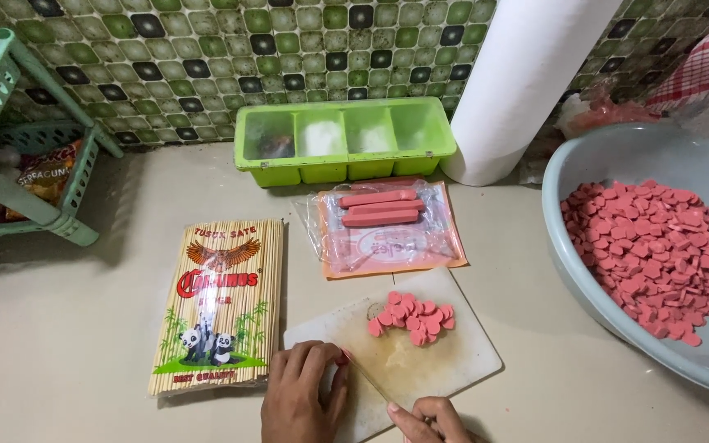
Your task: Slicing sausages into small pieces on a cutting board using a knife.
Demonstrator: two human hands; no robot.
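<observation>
My left hand [301,395] rests with curled fingers on the near left corner of a white cutting board [461,361]; anything under the fingers is hidden. My right hand [430,420], at the bottom edge, grips a knife [371,381] whose thin blade lies slanted on the board beside my left fingertips. A small heap of pink sausage slices [412,318] sits on the board's far side. Behind the board lies an opened clear-and-orange pack [387,246] with three whole pink sausages [379,207].
A pack of bamboo skewers [219,303] lies left of the board. A grey-blue basin [568,271] at the right holds several pink slices. A green compartment box [342,139], a white roll [527,82] and a green rack [10,123] stand along the tiled wall.
</observation>
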